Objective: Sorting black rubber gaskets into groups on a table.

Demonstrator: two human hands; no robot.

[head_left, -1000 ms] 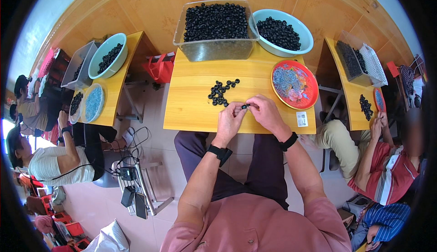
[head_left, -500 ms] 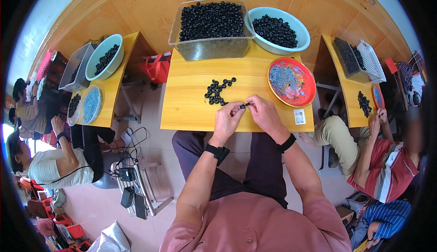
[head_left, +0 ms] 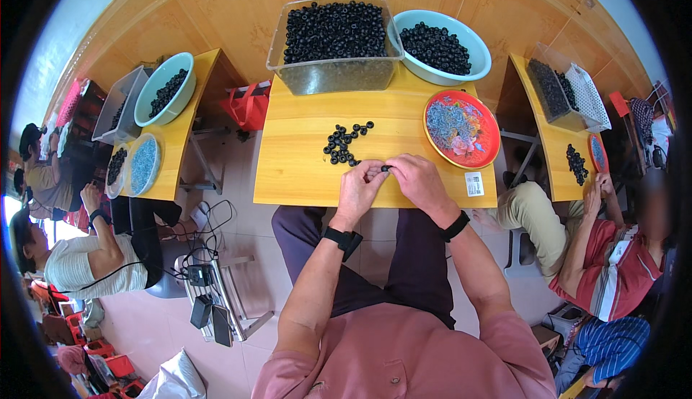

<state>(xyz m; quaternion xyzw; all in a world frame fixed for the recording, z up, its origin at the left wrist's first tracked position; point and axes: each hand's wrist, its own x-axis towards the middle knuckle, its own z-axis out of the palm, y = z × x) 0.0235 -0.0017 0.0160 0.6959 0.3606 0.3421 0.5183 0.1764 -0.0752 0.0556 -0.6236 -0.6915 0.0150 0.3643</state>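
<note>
Above the near part of the yellow table point(head_left: 288, 175), my left hand point(head_left: 360, 188) pinches a small black ring-like piece point(head_left: 386, 169). My right hand point(head_left: 419, 183) meets it there, fingertips closed against the same piece. Whether a second tiny part sits between the fingers is hidden. Just beyond my left fingertips lies a loose cluster of black round pieces with holes point(head_left: 344, 142). To the right of my right hand stands a red flowered tray point(head_left: 435, 144) holding a heap of small bluish-grey parts point(head_left: 450, 123).
Along the table's back are a clear plastic bin point(head_left: 331, 82) and a light-blue basin point(head_left: 432, 76), both full of black pieces. A white label card point(head_left: 474, 184) lies near the right edge. People sit at side tables left and right. A metal stool point(head_left: 227, 291) with cables stands at lower left.
My fingertips have come closer together. The dark bit at my right fingertips, earlier in view beside the left hand's piece, is now mostly covered by my fingers.
</note>
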